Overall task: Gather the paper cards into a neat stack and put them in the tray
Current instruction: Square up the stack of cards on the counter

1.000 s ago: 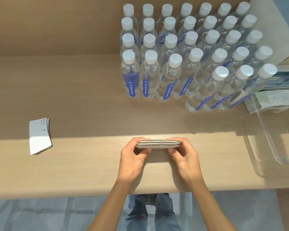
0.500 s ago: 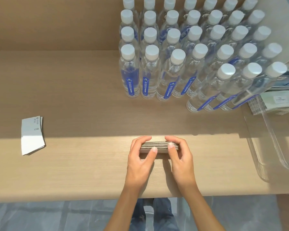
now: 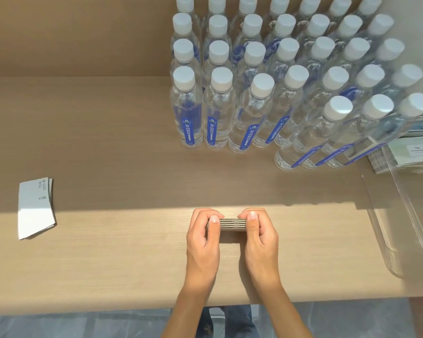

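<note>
Blue-labelled bottles (image 3: pixel 239 113), writing illegible

bg: light wood table (image 3: pixel 108 269) | tan wall (image 3: pixel 71 32) behind | grey tile floor (image 3: pixel 59 325) | sunlit front, shaded rear

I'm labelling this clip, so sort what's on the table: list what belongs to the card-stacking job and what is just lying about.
Belongs to the job:
- card stack squeezed between left hand and right hand
- loose cards at the left
- clear tray at the right

Lying about:
- water bottles
- booklets behind the tray
</note>
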The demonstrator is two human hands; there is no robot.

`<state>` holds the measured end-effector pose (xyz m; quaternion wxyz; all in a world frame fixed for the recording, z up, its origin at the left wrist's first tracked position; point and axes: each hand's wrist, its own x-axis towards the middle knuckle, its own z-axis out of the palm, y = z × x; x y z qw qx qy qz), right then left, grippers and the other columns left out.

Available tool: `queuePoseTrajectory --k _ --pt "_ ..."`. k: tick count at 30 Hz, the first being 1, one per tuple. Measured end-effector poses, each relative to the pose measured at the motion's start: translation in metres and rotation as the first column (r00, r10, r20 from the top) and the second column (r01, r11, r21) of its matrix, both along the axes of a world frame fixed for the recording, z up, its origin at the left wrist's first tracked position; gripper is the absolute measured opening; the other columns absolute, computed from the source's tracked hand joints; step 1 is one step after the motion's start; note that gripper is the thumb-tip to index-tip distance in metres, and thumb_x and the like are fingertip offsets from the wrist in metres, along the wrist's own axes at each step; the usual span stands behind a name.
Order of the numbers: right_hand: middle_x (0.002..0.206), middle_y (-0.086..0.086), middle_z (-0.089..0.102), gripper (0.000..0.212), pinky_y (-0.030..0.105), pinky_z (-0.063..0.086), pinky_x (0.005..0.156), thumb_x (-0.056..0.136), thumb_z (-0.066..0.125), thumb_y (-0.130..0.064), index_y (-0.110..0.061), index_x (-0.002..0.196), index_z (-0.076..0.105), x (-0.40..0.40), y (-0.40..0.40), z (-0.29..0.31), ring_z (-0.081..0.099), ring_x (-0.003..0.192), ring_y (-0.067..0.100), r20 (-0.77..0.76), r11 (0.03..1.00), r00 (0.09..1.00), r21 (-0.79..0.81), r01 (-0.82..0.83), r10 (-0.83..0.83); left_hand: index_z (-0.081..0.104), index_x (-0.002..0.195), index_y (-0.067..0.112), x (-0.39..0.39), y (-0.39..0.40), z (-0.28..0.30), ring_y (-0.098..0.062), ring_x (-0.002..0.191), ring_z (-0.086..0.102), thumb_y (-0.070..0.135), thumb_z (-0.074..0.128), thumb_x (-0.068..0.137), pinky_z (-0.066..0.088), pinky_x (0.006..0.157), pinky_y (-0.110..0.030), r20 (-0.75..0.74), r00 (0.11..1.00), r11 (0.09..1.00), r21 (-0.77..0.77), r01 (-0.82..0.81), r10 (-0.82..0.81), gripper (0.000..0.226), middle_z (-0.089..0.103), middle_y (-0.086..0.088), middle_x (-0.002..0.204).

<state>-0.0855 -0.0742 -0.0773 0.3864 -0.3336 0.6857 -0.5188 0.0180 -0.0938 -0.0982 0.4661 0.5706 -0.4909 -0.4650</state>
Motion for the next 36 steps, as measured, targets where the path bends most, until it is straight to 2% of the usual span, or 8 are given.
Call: queuePoseTrajectory --k 10,16,18,22,24,27,31,36 --pt "0.084 0.000 0.061 0.031 0.031 0.046 0.074 0.105 0.040 -0.027 -0.022 0.082 0.060 0.000 -0.008 -0.004 0.058 0.081 0.020 -0.037 1.000 0.999 -0.006 -0.024 0.024 0.065 0.092 0.034 0.001 -0.002 0.000 -0.018 0.095 0.063 0.026 0.044 0.104 0.045 0.082 -0.018 0.004 0.999 0.999 0.016 -0.038 0.038 0.026 0.063 0.006 0.096" --pt "0.084 -0.002 0.060 0.031 0.029 0.045 0.074 0.106 0.036 -0.027 -0.024 0.085 0.059 -0.004 -0.008 -0.009 0.057 0.080 0.018 -0.096 0.996 0.992 0.001 -0.086 0.085 0.059 0.105 0.039 0.014 0.000 0.009 -0.008 0.104 0.061 0.043 0.051 0.102 0.042 0.082 -0.006 0.126 0.979 0.987 0.038 0.157 -0.160 0.010 0.058 0.014 0.107" --pt "0.086 -0.005 0.059 0.031 0.030 0.046 0.075 0.106 0.035 -0.027 -0.026 0.087 0.059 -0.006 -0.006 -0.009 0.058 0.082 0.018 -0.098 0.993 0.988 -0.010 -0.118 0.117 0.058 0.110 0.038 0.021 0.000 0.008 -0.007 0.107 0.059 0.033 0.061 0.097 0.044 0.081 -0.005 0.130 0.961 0.969 0.059 0.238 -0.244 0.015 0.055 0.016 0.111" --pt "0.098 -0.013 0.058 0.022 0.016 0.042 0.080 0.102 0.038 -0.048 -0.036 0.099 0.056 -0.019 -0.003 -0.006 0.058 0.092 0.010 -0.144 0.959 0.949 0.009 -0.284 0.282 0.058 0.111 0.017 0.026 -0.003 0.002 -0.009 0.105 0.056 -0.018 0.055 0.089 0.041 0.087 -0.006 0.246 0.925 0.952 -0.028 0.305 -0.289 0.042 0.054 0.004 0.109" --pt "0.110 -0.021 0.055 0.018 0.010 0.039 0.087 0.096 0.045 -0.056 -0.044 0.108 0.051 -0.027 0.000 -0.007 0.057 0.107 0.008 -0.193 0.924 0.904 0.073 -0.375 0.382 0.058 0.111 0.017 0.025 -0.004 0.002 -0.007 0.104 0.056 -0.022 0.052 0.087 0.041 0.087 -0.006 0.259 0.924 0.953 -0.034 0.300 -0.282 0.046 0.054 0.003 0.108" --pt "0.116 -0.029 0.050 0.034 0.006 0.036 0.091 0.093 0.054 -0.033 -0.057 0.113 0.041 -0.035 0.004 -0.008 0.053 0.114 0.001 -0.279 0.889 0.844 0.128 -0.440 0.458 0.055 0.109 0.029 0.023 -0.004 0.003 -0.005 0.106 0.056 -0.020 0.051 0.087 0.040 0.087 -0.005 0.248 0.934 0.961 -0.030 0.274 -0.259 0.054 0.054 0.008 0.107" --pt "0.105 -0.026 0.062 0.047 0.008 0.044 0.080 0.087 0.057 -0.015 -0.056 0.107 0.048 -0.035 0.001 -0.006 0.062 0.099 0.002 -0.263 0.938 0.901 0.115 -0.327 0.346 0.051 0.110 0.045 0.019 -0.006 0.006 -0.004 0.104 0.058 -0.013 0.052 0.086 0.041 0.085 -0.005 0.233 0.947 0.975 0.005 0.224 -0.219 0.063 0.057 0.012 0.108" --pt "0.103 -0.001 0.076 0.035 0.031 0.056 0.086 0.083 0.071 -0.013 -0.034 0.110 0.061 -0.032 -0.007 0.002 0.072 0.097 0.013 0.057 0.987 0.993 0.123 -0.106 0.099 0.050 0.123 0.046 0.009 -0.014 0.021 -0.017 0.099 0.067 0.003 0.063 0.084 0.056 0.084 -0.030 -0.062 0.998 0.952 0.304 0.008 0.012 0.059 0.067 0.014 0.105"
